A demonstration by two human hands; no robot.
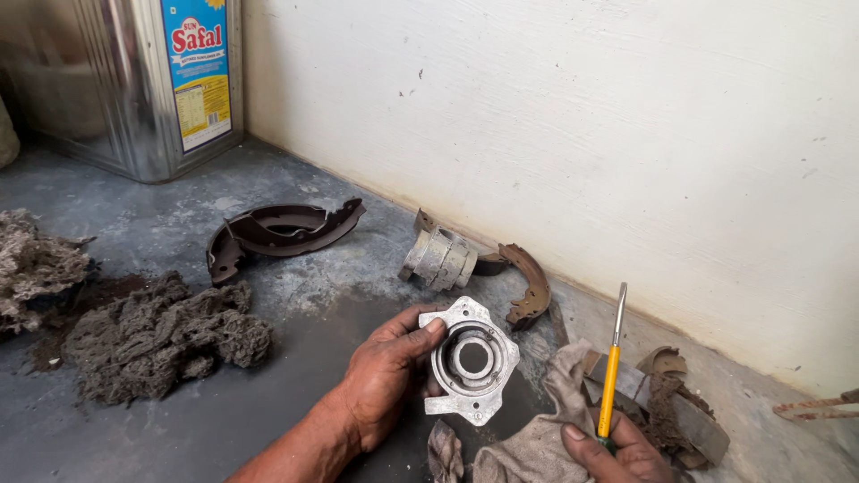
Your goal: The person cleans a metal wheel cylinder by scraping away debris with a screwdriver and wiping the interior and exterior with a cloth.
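Head view: left hand [386, 376] grips metal housing [472, 360]

My left hand [386, 376] grips a grey metal hub housing [472, 360] by its left edge, thumb on the upper rim, bore facing up. Just right of the housing, my right hand [617, 452] holds a yellow-handled screwdriver [612, 370] upright against a dirty rag [537, 429]. Beyond the housing lie rusty brake shoes [282, 231], with grey cotton waste [161, 333] to its left.

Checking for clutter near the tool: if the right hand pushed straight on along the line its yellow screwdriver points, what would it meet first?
The right hand aims the yellow screwdriver up toward the white wall. Nothing shows beyond the tip, so probably the wall first, though depth is unclear.
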